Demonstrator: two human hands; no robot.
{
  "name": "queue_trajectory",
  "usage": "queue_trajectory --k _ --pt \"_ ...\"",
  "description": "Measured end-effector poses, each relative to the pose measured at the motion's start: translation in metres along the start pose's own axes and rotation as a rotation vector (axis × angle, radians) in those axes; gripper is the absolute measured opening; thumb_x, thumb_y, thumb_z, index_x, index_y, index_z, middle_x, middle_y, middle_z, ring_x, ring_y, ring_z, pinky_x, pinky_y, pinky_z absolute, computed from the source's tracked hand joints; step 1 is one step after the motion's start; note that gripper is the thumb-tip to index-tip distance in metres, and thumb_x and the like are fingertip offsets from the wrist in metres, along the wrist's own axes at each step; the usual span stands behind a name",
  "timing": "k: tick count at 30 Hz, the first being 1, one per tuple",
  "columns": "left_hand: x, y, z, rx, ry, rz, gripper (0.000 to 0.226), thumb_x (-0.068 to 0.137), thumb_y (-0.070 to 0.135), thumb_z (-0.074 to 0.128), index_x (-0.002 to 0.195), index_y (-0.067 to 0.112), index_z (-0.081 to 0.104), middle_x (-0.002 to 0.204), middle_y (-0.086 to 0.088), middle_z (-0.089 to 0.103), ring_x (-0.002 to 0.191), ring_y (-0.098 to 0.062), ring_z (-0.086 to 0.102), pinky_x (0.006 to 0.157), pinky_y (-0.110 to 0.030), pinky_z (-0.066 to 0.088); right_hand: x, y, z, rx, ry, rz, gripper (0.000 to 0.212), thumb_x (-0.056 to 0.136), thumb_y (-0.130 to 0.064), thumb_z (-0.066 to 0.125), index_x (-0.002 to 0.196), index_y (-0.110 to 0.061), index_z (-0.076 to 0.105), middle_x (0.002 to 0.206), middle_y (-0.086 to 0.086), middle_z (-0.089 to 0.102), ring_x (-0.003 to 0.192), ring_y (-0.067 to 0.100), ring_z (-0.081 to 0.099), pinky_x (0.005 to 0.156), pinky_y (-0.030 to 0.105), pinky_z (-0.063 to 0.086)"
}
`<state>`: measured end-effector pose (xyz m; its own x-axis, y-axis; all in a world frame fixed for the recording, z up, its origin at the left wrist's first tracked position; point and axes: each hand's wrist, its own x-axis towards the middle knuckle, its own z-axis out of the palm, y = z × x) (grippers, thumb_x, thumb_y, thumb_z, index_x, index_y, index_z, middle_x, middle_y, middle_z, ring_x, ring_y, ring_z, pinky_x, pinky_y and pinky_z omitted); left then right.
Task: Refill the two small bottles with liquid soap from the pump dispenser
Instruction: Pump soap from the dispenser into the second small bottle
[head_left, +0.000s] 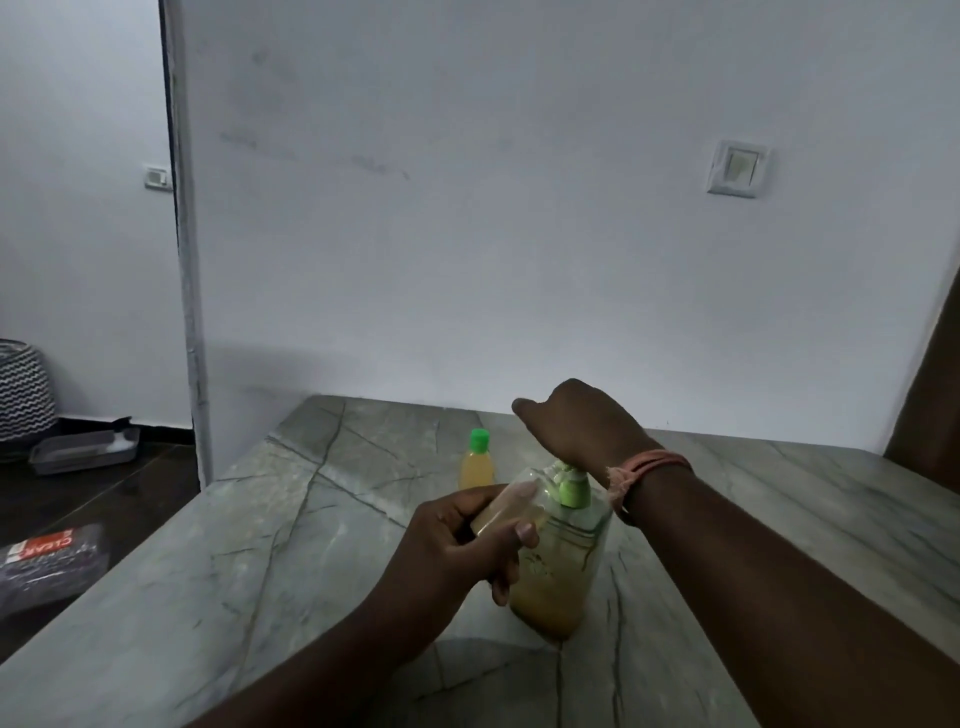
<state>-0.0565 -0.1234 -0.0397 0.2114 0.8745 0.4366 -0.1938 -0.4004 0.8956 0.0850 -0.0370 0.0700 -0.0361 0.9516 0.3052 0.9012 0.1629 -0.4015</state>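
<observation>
A clear pump dispenser (558, 577) with yellowish soap and a green pump stands on the grey marble counter (260, 545). My right hand (576, 421) rests on top of the pump head, its fingers hidden behind the wrist. My left hand (457, 540) grips a small uncapped bottle (511, 506), tilted with its mouth at the pump's spout. A second small bottle (477, 467) with a green cap and yellow liquid stands upright behind, to the left.
The counter's left edge drops to a dark floor with a wrapped package (52, 561), a grey tray (85, 449) and a zigzag basket (23, 389). A white wall with a switch (737, 169) stands right behind the counter.
</observation>
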Motion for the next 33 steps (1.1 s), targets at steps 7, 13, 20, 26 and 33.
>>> queue_trajectory --k 7,13,20,26,33 --pt "-0.001 -0.001 0.002 0.000 -0.002 0.004 0.029 0.082 0.026 0.073 0.110 0.034 0.077 0.085 -0.016 0.073 0.059 -0.018 0.061 0.050 -0.024 0.052 0.004 -0.003 -0.002 -0.139 -0.100 -0.025 0.035 0.089 -0.043 0.053 0.066 -0.016 0.053 0.070 0.001 0.056 0.069 0.021 0.056 0.065 0.030 0.043" --pt "-0.001 -0.001 0.001 -0.001 0.002 0.005 0.031 0.081 0.025 0.071 0.110 0.035 0.077 0.084 -0.010 0.073 0.058 -0.016 0.061 0.049 -0.024 0.052 0.005 0.000 0.000 -0.048 -0.006 -0.025 0.040 0.090 -0.044 0.052 0.065 -0.013 0.052 0.069 0.005 0.058 0.066 0.021 0.056 0.062 0.030 0.042" --pt "-0.003 -0.001 0.002 0.030 0.016 0.022 0.025 0.087 0.026 0.075 0.110 0.035 0.077 0.086 -0.015 0.073 0.059 -0.018 0.062 0.049 -0.025 0.052 0.001 -0.002 -0.003 -0.125 -0.095 -0.003 0.035 0.090 -0.041 0.052 0.065 -0.016 0.052 0.070 0.003 0.058 0.065 0.019 0.055 0.060 0.028 0.040" --pt "-0.002 -0.003 0.000 0.023 0.022 0.017 0.028 0.087 0.024 0.070 0.114 0.028 0.076 0.088 -0.018 0.073 0.060 -0.019 0.063 0.050 -0.026 0.052 0.004 -0.007 -0.008 -0.169 -0.033 -0.077 0.032 0.089 -0.043 0.055 0.075 -0.014 0.052 0.074 0.004 0.053 0.072 0.022 0.054 0.064 0.029 0.042" --pt "-0.002 -0.004 0.001 0.037 0.005 0.033 0.030 0.085 0.025 0.068 0.114 0.026 0.075 0.085 -0.015 0.073 0.058 -0.018 0.062 0.049 -0.025 0.051 0.005 -0.001 0.004 -0.092 -0.086 -0.001 0.033 0.087 -0.041 0.055 0.065 -0.015 0.053 0.068 0.003 0.058 0.065 0.021 0.055 0.058 0.029 0.039"
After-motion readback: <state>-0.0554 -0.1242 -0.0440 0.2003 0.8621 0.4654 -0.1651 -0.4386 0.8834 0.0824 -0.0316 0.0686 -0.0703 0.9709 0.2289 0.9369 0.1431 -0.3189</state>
